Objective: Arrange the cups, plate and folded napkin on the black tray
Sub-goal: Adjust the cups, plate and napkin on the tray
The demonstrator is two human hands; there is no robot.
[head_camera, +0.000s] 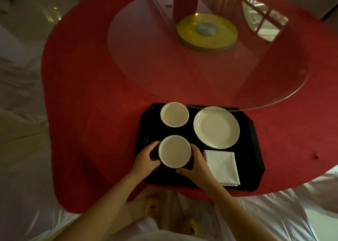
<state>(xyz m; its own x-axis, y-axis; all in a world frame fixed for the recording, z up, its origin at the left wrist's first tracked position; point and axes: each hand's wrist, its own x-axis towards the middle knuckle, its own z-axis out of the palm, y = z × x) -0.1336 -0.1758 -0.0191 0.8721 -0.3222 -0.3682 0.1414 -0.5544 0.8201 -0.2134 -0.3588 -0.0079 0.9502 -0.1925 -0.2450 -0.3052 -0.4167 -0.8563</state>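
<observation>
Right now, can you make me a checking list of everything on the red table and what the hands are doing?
Surface: round table under a red cloth, with a glass turntable in the middle.
Job's things: black tray at the near edge holds the far cup, near cup, plate and folded napkin.
Clutter: nothing seen.
Grippers: left hand and right hand cup the near cup from either side.
Cables: nothing seen.
Surroundings: pale covered seats around the table; dim light.
</observation>
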